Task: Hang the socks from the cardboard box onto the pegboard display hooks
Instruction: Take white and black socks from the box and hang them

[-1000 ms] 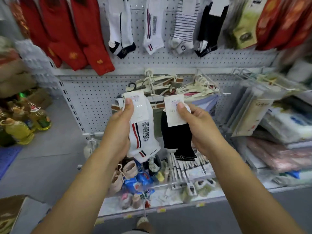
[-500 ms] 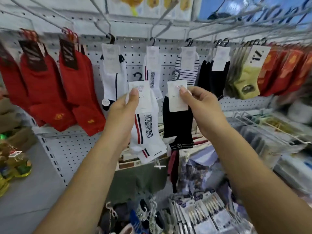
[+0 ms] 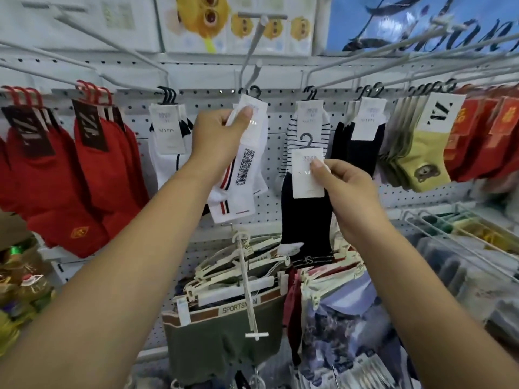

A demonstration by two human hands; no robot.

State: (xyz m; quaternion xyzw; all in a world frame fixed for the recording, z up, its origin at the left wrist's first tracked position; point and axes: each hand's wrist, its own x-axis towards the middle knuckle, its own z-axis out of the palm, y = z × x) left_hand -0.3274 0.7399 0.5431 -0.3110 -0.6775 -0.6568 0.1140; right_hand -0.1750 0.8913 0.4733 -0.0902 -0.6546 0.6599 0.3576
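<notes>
Pegboard [image 3: 273, 158], left grip [image 3: 216, 136] pinching white sock [image 3: 238, 186]

olive briefs [image 3: 210, 346] hang on cream hangers [image 3: 230, 283] at bottom centre, a wire rack [image 3: 438, 234] to their right.

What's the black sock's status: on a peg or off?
Off. The black sock hangs from the right hand, which pinches its card; its hanger hook is free, catching nothing.
</notes>
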